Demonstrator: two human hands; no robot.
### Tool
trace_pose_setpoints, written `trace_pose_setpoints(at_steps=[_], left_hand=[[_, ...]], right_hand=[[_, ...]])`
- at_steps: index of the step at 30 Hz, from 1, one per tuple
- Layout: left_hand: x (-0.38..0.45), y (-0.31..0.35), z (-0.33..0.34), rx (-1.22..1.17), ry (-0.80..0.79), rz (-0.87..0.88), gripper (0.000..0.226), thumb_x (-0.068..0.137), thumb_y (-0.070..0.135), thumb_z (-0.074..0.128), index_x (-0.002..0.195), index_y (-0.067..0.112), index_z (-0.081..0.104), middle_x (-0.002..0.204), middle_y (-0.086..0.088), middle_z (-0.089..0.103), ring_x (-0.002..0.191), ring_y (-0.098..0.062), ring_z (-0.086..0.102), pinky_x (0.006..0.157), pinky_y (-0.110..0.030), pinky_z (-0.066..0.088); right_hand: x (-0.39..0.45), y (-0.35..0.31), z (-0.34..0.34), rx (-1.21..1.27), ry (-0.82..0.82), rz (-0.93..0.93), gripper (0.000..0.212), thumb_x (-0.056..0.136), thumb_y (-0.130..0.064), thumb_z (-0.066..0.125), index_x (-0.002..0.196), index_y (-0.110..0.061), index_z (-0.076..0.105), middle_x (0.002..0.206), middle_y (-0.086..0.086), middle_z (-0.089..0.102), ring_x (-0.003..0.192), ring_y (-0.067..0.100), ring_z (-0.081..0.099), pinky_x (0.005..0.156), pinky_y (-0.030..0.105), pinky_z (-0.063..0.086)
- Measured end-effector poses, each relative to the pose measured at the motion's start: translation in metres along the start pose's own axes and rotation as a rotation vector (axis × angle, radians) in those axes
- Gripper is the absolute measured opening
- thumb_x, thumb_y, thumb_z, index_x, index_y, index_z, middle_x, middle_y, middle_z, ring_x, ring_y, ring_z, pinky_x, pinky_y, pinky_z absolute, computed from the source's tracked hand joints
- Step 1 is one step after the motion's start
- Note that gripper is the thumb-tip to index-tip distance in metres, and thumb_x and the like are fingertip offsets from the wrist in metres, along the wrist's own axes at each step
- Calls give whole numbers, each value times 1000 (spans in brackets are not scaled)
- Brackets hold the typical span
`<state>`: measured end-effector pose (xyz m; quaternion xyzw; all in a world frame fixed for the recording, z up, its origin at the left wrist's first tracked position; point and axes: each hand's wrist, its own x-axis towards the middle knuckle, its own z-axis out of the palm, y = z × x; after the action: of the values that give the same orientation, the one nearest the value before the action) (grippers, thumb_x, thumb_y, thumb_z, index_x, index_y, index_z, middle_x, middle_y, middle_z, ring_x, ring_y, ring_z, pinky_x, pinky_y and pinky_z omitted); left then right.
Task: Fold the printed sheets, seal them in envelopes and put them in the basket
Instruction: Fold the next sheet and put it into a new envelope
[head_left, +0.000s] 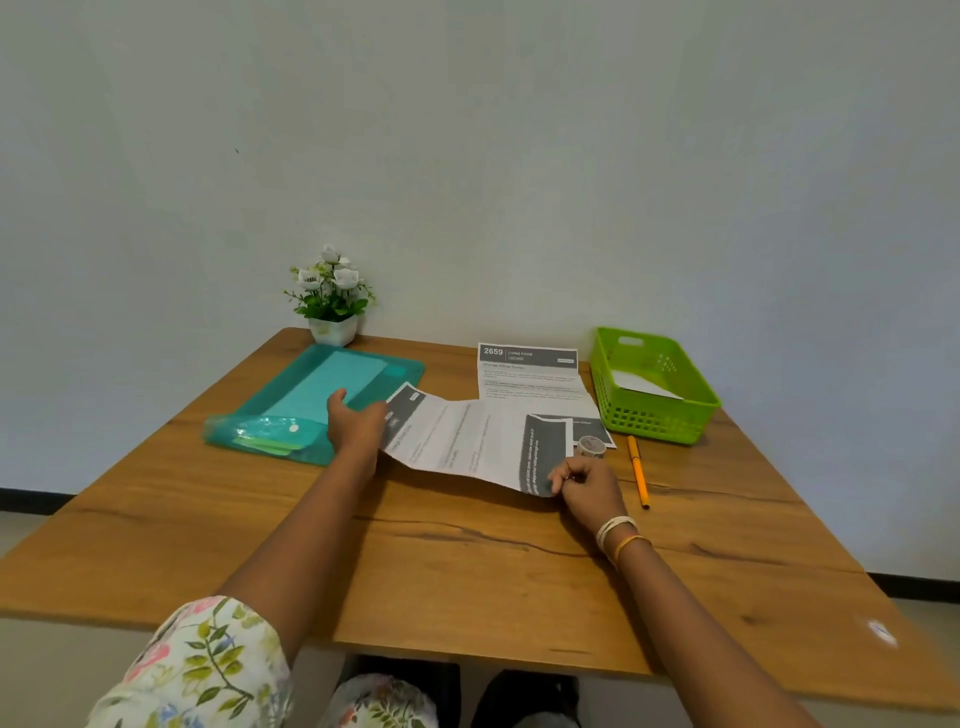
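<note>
Teal plastic folder (317, 400) lies at the far left of the wooden table (467, 561), with a small pot of white flowers (332, 296) behind it against the wall. My left hand (356, 423) comes next: its fingers curl under the left end of the printed sheet (467, 439), thumb raised clear, so that end is lifted off the table right beside the folder. That sheet sags across the middle between my 2 hands. Behind it, 1 more printed page (527, 376) lies flat, headed 2659. My right hand (584, 486) is clenched, pinching the sheet's dark right end between thumb and fingers. Just past my knuckles sits a roll of tape (591, 446), then an orange pen (638, 472). Farthest right stands the green basket (675, 415), holding a white envelope (641, 385).
</note>
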<state>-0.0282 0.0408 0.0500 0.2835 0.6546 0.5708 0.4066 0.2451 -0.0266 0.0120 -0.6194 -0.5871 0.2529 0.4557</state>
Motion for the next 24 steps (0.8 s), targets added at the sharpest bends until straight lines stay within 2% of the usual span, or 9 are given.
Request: trace_pose_setpoints(at_steps=[2, 5, 9, 12, 14, 17, 19, 21, 24], left_hand=[[0, -1, -6, 180, -61, 19, 60, 87, 12, 68, 140, 18, 42, 133, -14, 53, 103, -28, 61, 83, -41, 57], [-6, -4, -12, 406, -236, 30, 44, 84, 6, 70, 125, 4, 57, 115, -17, 64, 93, -30, 64, 77, -40, 57], [-15, -11, -15, 487, -285, 150, 38, 84, 7, 66, 120, 9, 60, 104, -11, 66, 85, -25, 63, 64, -32, 52], [-18, -18, -20, 517, -354, 207, 13, 84, 8, 61, 95, 14, 62, 95, -10, 69, 78, -22, 64, 63, -30, 52], [-20, -22, -23, 556, -362, 242, 4, 84, 10, 61, 85, 14, 63, 84, -6, 68, 71, -18, 63, 55, -26, 46], [-22, -26, -27, 580, -325, 317, 15, 85, 12, 61, 72, 17, 61, 71, 0, 63, 65, -15, 59, 51, -24, 39], [-23, -28, -28, 605, -311, 371, 14, 87, 12, 60, 74, 15, 61, 71, 0, 62, 65, -14, 57, 50, -23, 39], [-21, -29, -28, 620, -294, 403, 9, 88, 12, 59, 82, 11, 65, 77, -4, 64, 65, -14, 57, 50, -22, 38], [-18, -32, -28, 613, -288, 405, 10, 89, 14, 59, 90, 8, 68, 85, -7, 67, 68, -15, 59, 50, -22, 39]], right_hand=[[-2, -1, -6, -39, -64, 16, 48, 68, 18, 42, 43, -20, 58, 67, -1, 66, 76, 12, 62, 74, 26, 47], [-2, -8, -12, -119, -142, 64, 43, 69, 15, 41, 47, -14, 63, 69, 2, 68, 78, 11, 61, 74, 27, 46], [1, -19, -11, -238, -52, 105, 33, 79, 0, 43, 63, -9, 71, 70, -2, 66, 73, 13, 56, 72, 28, 47], [-4, -29, 5, -474, 73, 27, 33, 88, -17, 43, 68, -9, 67, 72, 7, 65, 71, 23, 59, 63, 34, 50], [-10, -38, 20, -583, 85, -60, 33, 90, -22, 42, 74, -9, 67, 73, 8, 63, 72, 27, 59, 62, 32, 47], [-18, -49, 46, -586, -69, -168, 33, 93, -30, 44, 112, -14, 66, 110, 9, 66, 102, 27, 60, 88, 35, 48], [-22, -47, 65, -646, -225, -209, 44, 94, -40, 41, 133, -22, 50, 138, 6, 50, 126, 25, 47, 108, 41, 34], [-24, -40, 78, -719, -309, -207, 50, 94, -48, 36, 140, -29, 39, 152, 5, 33, 139, 23, 30, 116, 47, 18], [-25, -29, 78, -738, -290, -212, 51, 94, -52, 34, 140, -31, 38, 152, 6, 31, 141, 23, 26, 116, 47, 18]])
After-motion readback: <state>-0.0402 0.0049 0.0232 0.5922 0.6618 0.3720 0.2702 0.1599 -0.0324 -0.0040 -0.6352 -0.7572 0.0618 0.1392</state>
